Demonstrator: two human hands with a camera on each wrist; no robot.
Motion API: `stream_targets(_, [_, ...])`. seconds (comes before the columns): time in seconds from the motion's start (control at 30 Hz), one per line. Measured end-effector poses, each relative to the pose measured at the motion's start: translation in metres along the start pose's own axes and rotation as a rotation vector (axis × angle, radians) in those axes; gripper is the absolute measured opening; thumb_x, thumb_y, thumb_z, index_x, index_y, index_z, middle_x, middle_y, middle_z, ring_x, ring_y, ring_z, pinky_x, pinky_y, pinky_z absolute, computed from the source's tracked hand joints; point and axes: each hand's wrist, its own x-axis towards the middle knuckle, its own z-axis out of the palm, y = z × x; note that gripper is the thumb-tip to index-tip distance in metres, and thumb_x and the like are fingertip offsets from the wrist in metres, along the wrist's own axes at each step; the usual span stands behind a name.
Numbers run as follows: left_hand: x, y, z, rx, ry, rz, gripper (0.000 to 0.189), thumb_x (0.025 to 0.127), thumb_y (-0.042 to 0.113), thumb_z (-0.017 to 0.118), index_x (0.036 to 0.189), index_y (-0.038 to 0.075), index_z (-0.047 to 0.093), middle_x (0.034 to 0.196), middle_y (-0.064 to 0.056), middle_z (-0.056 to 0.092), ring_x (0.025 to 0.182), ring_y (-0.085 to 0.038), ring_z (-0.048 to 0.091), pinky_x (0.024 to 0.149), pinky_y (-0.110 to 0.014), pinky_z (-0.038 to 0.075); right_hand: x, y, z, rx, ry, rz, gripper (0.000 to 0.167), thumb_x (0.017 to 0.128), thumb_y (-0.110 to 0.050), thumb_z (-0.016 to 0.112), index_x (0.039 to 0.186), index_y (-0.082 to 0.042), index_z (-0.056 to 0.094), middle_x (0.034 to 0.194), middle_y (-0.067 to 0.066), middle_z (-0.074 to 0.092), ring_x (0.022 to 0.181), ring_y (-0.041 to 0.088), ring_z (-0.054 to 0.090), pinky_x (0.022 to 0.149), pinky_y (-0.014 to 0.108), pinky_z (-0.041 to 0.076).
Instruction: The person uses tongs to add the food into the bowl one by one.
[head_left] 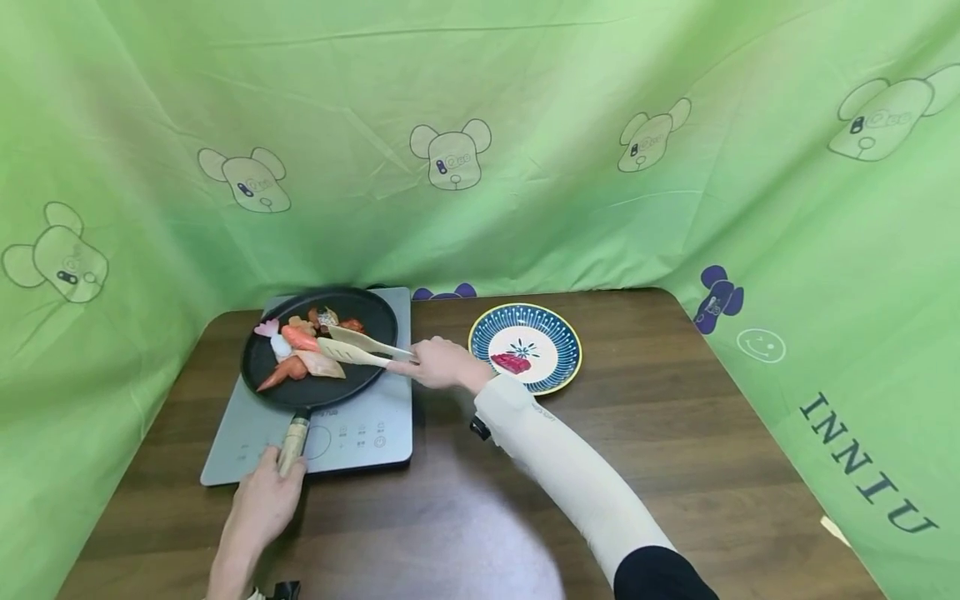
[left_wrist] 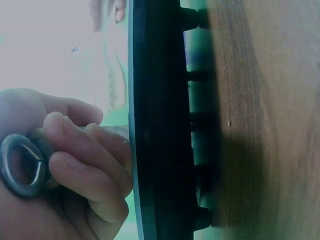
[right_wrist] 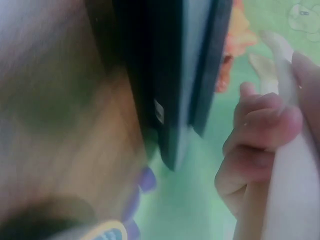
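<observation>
My left hand point(head_left: 266, 500) grips the light-coloured handle point(head_left: 295, 442) of a black frying pan point(head_left: 258, 358). In the left wrist view its fingers point(left_wrist: 92, 185) are curled round that handle, and a metal ring hangs at the handle's end. With my right hand point(head_left: 442, 363) I hold a pair of pale tongs point(head_left: 351, 353), their tips over the food in the pan. A pink shrimp-like piece point(head_left: 300, 337), a reddish-brown piece point(head_left: 283, 372), a pale slice point(head_left: 318, 364) and other bits lie there. Whether the tongs touch any piece, I cannot tell.
Under the pan sits a grey induction cooktop point(head_left: 360, 450) on the wooden table point(head_left: 645, 417). A blue-and-white plate point(head_left: 562, 337) with a yellow rim stands to the right, bearing a dark pink piece point(head_left: 511, 363). Green printed cloth point(head_left: 555, 225) hangs around the table.
</observation>
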Motion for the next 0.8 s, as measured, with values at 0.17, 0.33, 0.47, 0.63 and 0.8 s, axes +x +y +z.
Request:
stream_targets(0.17, [0.001, 0.002, -0.002, 0.010, 0.005, 0.001, 0.046, 0.096, 0.035, 0.041, 0.119, -0.004, 0.035, 0.072, -0.013, 0.046, 0.055, -0.024, 0.045, 0.046, -0.035, 0.035, -0.016, 0.011, -0.012, -0.101, 0.056, -0.003, 0.042, 0.082, -0.057, 0.063, 0.079, -0.016, 0.054, 0.066, -0.002, 0.053, 0.059, 0.015, 0.051, 0.053, 0.029, 0.041])
stream_targets(0.33, [0.001, 0.001, -0.003, 0.009, 0.002, -0.008, 0.045, 0.096, 0.034, 0.041, 0.119, -0.004, 0.035, 0.071, -0.013, 0.045, 0.055, -0.024, 0.045, 0.046, -0.035, 0.035, -0.034, 0.030, -0.022, -0.183, 0.120, 0.018, 0.024, 0.082, -0.038, 0.069, 0.081, -0.018, 0.055, 0.067, -0.004, 0.056, 0.062, 0.015, 0.054, 0.054, 0.031, 0.043])
stream_targets(0.47, [0.001, -0.001, -0.003, 0.006, -0.007, -0.020, 0.046, 0.097, 0.035, 0.040, 0.120, -0.004, 0.034, 0.072, -0.013, 0.045, 0.055, -0.024, 0.044, 0.047, -0.035, 0.035, -0.048, 0.045, -0.029, -0.182, 0.177, 0.058, 0.013, 0.079, -0.027, 0.066, 0.077, -0.019, 0.056, 0.065, -0.004, 0.055, 0.060, 0.014, 0.052, 0.049, 0.030, 0.041])
stream_targets(0.63, [0.001, 0.001, -0.002, -0.007, -0.001, -0.015, 0.044, 0.097, 0.035, 0.040, 0.119, -0.003, 0.035, 0.072, -0.013, 0.045, 0.055, -0.024, 0.045, 0.047, -0.035, 0.035, -0.067, 0.059, -0.034, -0.247, 0.240, 0.096, 0.013, 0.079, -0.028, 0.061, 0.075, -0.019, 0.054, 0.063, -0.004, 0.053, 0.057, 0.016, 0.051, 0.048, 0.033, 0.040])
stream_targets(0.8, [0.002, 0.001, 0.000, -0.002, -0.001, -0.008, 0.042, 0.097, 0.034, 0.041, 0.116, -0.003, 0.036, 0.070, -0.012, 0.044, 0.054, -0.023, 0.044, 0.046, -0.035, 0.034, -0.082, 0.076, -0.033, -0.332, 0.261, 0.130, 0.018, 0.083, -0.033, 0.058, 0.080, -0.016, 0.052, 0.066, -0.003, 0.050, 0.058, 0.017, 0.050, 0.048, 0.036, 0.040])
